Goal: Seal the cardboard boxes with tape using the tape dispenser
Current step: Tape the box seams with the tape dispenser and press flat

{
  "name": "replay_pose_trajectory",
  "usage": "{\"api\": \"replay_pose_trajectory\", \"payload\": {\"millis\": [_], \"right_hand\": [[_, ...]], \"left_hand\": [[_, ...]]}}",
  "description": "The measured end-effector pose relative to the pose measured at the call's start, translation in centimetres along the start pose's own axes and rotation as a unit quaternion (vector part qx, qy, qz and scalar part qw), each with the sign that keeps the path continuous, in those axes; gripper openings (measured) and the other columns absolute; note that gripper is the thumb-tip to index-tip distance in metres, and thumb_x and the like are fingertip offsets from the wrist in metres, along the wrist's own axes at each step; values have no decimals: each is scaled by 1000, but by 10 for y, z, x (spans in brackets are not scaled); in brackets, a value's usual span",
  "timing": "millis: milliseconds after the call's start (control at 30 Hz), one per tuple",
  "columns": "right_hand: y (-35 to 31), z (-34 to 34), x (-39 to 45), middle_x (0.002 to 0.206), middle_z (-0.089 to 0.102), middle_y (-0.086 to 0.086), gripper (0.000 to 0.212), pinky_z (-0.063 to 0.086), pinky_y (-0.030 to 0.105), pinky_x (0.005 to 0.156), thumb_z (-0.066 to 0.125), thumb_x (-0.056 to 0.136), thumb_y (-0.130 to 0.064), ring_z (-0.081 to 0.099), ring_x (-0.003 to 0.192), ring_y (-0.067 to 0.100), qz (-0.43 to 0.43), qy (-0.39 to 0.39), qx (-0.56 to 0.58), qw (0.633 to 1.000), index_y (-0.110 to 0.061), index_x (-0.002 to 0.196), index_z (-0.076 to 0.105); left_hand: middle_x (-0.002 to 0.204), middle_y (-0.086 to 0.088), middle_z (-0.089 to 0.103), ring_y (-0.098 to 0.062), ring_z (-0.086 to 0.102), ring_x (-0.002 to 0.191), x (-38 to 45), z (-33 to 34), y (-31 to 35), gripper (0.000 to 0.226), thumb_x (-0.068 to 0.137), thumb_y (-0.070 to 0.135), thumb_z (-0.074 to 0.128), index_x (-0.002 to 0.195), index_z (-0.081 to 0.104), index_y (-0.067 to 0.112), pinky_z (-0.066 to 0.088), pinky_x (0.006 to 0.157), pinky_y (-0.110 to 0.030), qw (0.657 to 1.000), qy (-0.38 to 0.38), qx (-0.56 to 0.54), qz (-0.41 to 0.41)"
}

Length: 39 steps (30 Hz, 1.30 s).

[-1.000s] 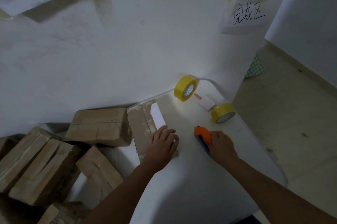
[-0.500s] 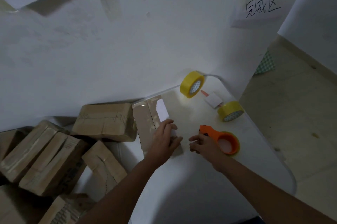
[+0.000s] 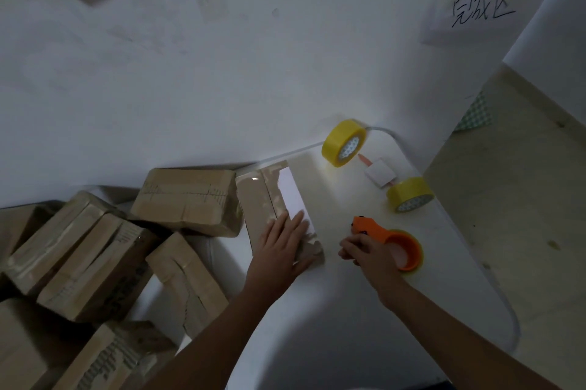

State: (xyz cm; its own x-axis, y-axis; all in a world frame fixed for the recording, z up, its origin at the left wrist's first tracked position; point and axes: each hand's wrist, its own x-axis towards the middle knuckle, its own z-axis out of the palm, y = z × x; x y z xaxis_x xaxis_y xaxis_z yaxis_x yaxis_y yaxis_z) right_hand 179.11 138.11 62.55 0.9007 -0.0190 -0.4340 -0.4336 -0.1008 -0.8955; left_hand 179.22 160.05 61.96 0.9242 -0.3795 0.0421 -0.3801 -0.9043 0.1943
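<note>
Box (image 3: 279, 218) on bench (image 3: 348, 310), pinned flat under open left hand (image 3: 282, 247); dispenser (image 3: 390, 243), a second earlier covered, now turned roll-up, handle clenched in right hand (image 3: 364, 251), ready for taping.

2 bare forearms, left hand (image 3: 283, 243) and right hand (image 3: 361, 250) seemingly ungloved, sleeveless.

On the counter (image 3: 364, 310), the box (image 3: 266, 205) lies left of the tape dispenser (image 3: 393, 243); two tape rolls (image 3: 344, 142) sit farther right.
</note>
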Motion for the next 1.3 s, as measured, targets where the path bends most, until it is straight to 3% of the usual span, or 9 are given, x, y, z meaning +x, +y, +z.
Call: {"api": "replay_pose_trajectory", "payload": {"millis": [100, 167, 333, 533, 700, 933, 1067, 1167, 1300], "right_hand": [[-1, -1, 2, 83, 74, -2, 12, 44, 8, 63, 58, 95, -17, 67, 78, 3, -4, -4, -9, 1000, -14, 89, 68], [-1, 0, 2, 82, 73, -2, 14, 45, 9, 65, 58, 95, -19, 67, 80, 3, -15, 1, -15, 1000, -13, 88, 68], [-2, 8, 7, 77, 70, -2, 17, 47, 12, 70, 56, 96, -14, 64, 76, 4, -78, 21, -67, 994, -11, 82, 65], [9, 21, 18, 71, 55, -5, 21, 41, 27, 61, 50, 98, -10, 52, 65, 9, -163, 39, -211, 963, -16, 78, 53], [9, 38, 28, 79, 58, 3, 16, 47, 40, 70, 47, 99, -13, 53, 72, 20, -206, 24, -305, 929, -10, 86, 56], [8, 47, 30, 96, 60, 3, 22, 51, 35, 76, 44, 102, -30, 59, 78, 17, -186, -28, -409, 893, -10, 106, 51], [-2, 46, 41, 123, 48, 5, 32, 53, 32, 79, 44, 101, -27, 61, 93, 20, -115, -51, -431, 894, -9, 128, 42], [-2, 42, 40, 125, 45, 5, 29, 51, 30, 77, 50, 96, -11, 58, 92, 19, -114, -91, -467, 872, -10, 125, 44], [5, 21, 17, 100, 49, -2, 32, 36, 17, 61, 54, 77, 10, 40, 74, 7, -197, -67, -476, 855, -16, 96, 52]], "left_hand": [[160, -5, 28, -32, 27, 147, 0, 3, 4, 74, 91, 56, 55, 150, 38, 14, 31, 115, -52, 998, 6, 65, 16], [161, -6, 25, -35, 26, 147, 1, 2, 7, 85, 84, 56, 65, 152, 34, 14, 32, 115, -53, 996, -6, 84, 15], [165, -3, 12, -32, 12, 151, -3, 1, 2, 93, 86, 73, 46, 157, 19, 19, 16, 119, -52, 996, -24, 82, 38], [166, -4, 9, -34, 15, 150, -3, 9, 0, 92, 87, 62, 57, 158, 16, 18, 25, 118, -55, 993, -22, 106, 42], [165, -8, 10, -37, 16, 149, -3, 9, 0, 90, 89, 56, 55, 158, 12, 17, 28, 116, -57, 991, -25, 123, 54], [165, -9, 12, -39, 14, 150, -2, 10, 1, 81, 94, 53, 50, 158, 14, 17, 25, 116, -58, 990, -23, 128, 58], [164, -9, 14, -39, 15, 149, -2, 7, 3, 82, 93, 53, 50, 157, 14, 17, 28, 115, -58, 990, -33, 128, 52], [164, -9, 16, -38, 17, 149, -2, 2, 3, 83, 92, 52, 53, 157, 16, 17, 30, 114, -58, 991, -39, 122, 49], [164, -8, 16, -38, 18, 148, -1, 0, 5, 83, 91, 52, 55, 157, 19, 16, 29, 115, -57, 991, -40, 119, 49]]}}
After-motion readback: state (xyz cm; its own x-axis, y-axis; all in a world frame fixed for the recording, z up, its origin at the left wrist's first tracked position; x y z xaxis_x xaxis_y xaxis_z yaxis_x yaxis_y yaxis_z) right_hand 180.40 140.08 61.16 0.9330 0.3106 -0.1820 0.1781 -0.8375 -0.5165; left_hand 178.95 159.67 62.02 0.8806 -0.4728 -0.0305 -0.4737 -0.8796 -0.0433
